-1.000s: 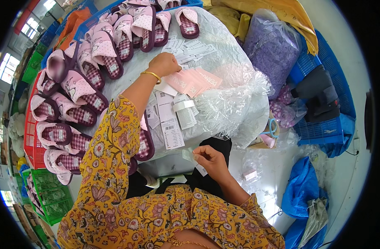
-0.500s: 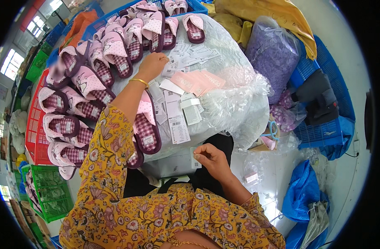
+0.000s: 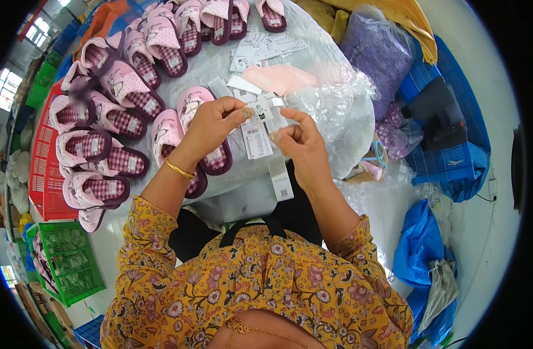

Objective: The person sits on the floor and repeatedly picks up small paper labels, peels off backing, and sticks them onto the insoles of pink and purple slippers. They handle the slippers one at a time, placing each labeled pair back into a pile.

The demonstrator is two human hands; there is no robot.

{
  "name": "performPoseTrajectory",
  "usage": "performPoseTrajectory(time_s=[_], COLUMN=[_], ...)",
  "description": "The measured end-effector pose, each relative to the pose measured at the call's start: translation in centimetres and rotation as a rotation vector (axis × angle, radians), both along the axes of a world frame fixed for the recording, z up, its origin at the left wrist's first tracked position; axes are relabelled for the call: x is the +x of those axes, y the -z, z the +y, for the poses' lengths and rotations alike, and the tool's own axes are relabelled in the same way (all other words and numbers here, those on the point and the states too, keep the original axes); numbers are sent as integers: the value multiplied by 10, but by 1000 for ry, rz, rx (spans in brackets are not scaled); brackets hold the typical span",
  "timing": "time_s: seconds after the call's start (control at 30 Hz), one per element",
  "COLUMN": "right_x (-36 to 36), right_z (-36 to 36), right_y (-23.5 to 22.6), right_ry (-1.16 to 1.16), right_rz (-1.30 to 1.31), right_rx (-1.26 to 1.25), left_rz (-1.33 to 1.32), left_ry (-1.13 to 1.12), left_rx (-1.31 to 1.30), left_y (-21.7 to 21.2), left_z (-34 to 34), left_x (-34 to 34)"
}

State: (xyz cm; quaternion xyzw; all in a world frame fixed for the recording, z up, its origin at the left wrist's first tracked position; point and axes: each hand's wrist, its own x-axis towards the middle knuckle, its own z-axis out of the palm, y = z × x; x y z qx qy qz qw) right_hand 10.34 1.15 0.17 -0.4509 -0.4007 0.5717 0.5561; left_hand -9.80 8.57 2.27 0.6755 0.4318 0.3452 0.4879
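My left hand (image 3: 214,125) pinches a small white printed label (image 3: 259,112) between thumb and fingertips, above the covered table. Close beside it, my right hand (image 3: 306,145) is curled with thumb and index finger a little apart. A long white card strip (image 3: 281,181) hangs below the right hand and seems held in it; the fingers partly hide the grip. Underneath lies a long white printed tag (image 3: 256,141). Next to my left wrist rests a pair of pink slippers (image 3: 193,100) with purple checked insoles, partly covered by my arm.
Rows of pink slippers (image 3: 124,87) fill the table's left side. Pink cards (image 3: 282,77) and white labels (image 3: 265,47) lie beyond my hands, with clear plastic bags (image 3: 342,99) to the right. A green crate (image 3: 68,262) and blue basket (image 3: 473,116) stand around.
My left hand has come back from the far labels with a small label in it. My right hand has risen from near my lap to meet it, the white strip with it.
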Motion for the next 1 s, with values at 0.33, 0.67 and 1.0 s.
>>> performPoseTrajectory(time_s=[0.33,0.67,1.0], right_x=[-13,-9,-20], right_z=[-11,-20,-43], right_y=[6,13,24], right_ry=[0,-22,-170], right_rz=[93,94,-234], right_rx=[-27,-36,-2], left_rz=[40,171,30], left_ry=[23,112,120], left_rx=[208,532,48], left_y=[4,4,25], left_z=[-39,-58,-78], left_x=[-5,-10,-15])
